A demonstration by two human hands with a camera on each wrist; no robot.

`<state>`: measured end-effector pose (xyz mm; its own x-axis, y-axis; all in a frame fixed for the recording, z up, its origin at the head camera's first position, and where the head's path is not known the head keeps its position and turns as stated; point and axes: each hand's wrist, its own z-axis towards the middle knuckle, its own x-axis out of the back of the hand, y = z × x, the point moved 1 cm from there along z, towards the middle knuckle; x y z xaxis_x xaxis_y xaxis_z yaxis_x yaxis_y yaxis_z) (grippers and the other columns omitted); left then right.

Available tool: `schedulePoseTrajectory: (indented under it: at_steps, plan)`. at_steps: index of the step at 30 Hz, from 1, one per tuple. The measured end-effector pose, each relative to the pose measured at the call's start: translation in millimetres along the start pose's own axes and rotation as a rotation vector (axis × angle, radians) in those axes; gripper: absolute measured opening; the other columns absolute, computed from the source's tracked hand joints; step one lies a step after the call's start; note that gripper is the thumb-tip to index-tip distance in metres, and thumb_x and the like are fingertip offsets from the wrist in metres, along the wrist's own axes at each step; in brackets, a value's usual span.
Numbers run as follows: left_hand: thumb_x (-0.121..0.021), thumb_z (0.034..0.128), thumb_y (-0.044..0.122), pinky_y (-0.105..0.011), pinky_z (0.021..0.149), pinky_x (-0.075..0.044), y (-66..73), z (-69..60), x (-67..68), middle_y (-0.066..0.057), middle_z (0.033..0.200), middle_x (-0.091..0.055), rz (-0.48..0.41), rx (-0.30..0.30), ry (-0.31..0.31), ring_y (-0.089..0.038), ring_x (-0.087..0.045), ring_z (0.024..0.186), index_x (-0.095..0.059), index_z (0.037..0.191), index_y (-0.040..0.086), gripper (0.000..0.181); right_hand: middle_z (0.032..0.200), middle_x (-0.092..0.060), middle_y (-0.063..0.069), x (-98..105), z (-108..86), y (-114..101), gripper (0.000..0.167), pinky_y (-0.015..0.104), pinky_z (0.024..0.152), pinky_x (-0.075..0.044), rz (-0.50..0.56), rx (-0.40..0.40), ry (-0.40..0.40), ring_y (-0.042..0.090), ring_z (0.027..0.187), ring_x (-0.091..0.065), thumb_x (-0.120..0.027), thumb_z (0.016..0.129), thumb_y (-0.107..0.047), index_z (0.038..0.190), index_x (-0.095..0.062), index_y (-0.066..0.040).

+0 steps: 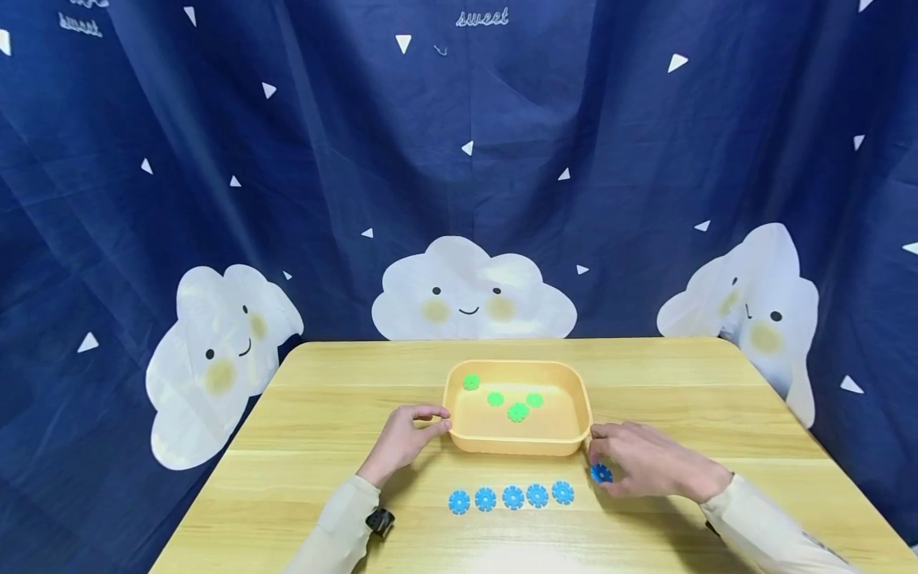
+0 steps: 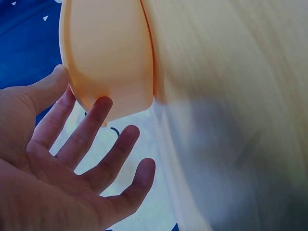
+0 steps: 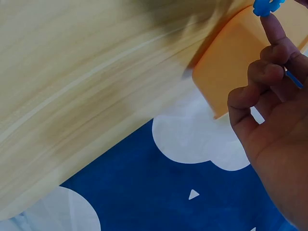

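Observation:
At the left end of a light orange plastic tub [image 1: 495, 446], my left hand [image 1: 403, 440] touches the rim with thumb and forefinger. Its other fingers [image 2: 79, 139] are spread beside the tub's outer wall in the left wrist view. To the right of the tub, my right hand [image 1: 645, 462] pinches a blue notched disc [image 1: 601, 474] just over the table. That disc [image 3: 267, 6] is partly cut off at the top of the right wrist view, with a fingertip against it. Several green notched discs [image 1: 518, 412] lie inside the tub.
Several more blue notched discs [image 1: 512, 497] lie in a row on the wooden table [image 1: 287, 478], in front of the tub. Behind the table hangs a dark blue curtain [image 1: 344, 159] with white clouds and triangles.

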<state>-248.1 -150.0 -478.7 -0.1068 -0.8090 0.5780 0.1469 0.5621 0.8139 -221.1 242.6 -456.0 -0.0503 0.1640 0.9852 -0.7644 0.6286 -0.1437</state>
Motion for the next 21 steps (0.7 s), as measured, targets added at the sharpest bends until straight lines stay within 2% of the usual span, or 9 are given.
schedulePoseTrajectory:
  at_steps: [10, 14, 21]
  plan:
    - [-0.074, 0.0950, 0.031, -0.060, 0.101, -0.047, -0.2, -1.0, -0.1, -0.007, 0.126, -0.072, 0.000, 0.009, 0.002, -0.036, -0.061, 0.124, -0.078, 0.108, 0.016, 0.020, 0.091, -0.052, -0.020, -3.6, -1.1, -2.6, 0.019, 0.029, 0.071, -0.052, -0.005, -0.011, 0.018, -0.004, 0.077, -0.047, -0.085, 0.077, -0.032, 0.088, -0.070, -0.028]
    - [-0.074, 0.0950, 0.031, -0.060, 0.100, -0.047, 0.3, -1.1, 0.1, -0.008, 0.126, -0.072, -0.001, 0.004, 0.002, -0.037, -0.061, 0.123, -0.078, 0.108, 0.016, 0.021, 0.089, -0.051, -0.020, -6.3, -1.7, -5.0, 0.019, 0.026, 0.067, -0.049, -0.004, -0.015, 0.014, -0.004, 0.075, -0.045, -0.085, 0.077, -0.033, 0.087, -0.069, -0.028]
    - [-0.074, 0.0953, 0.028, -0.060, 0.100, -0.047, -0.8, -0.3, -0.2, -0.007, 0.124, -0.073, -0.009, -0.006, 0.003, -0.036, -0.062, 0.123, -0.078, 0.108, 0.015, 0.019, 0.088, -0.050, -0.020, -11.5, -1.9, -6.7, 0.020, 0.031, 0.071, -0.051, 0.014, -0.029, -0.010, -0.004, 0.075, -0.043, -0.085, 0.077, -0.034, 0.087, -0.069, -0.028]
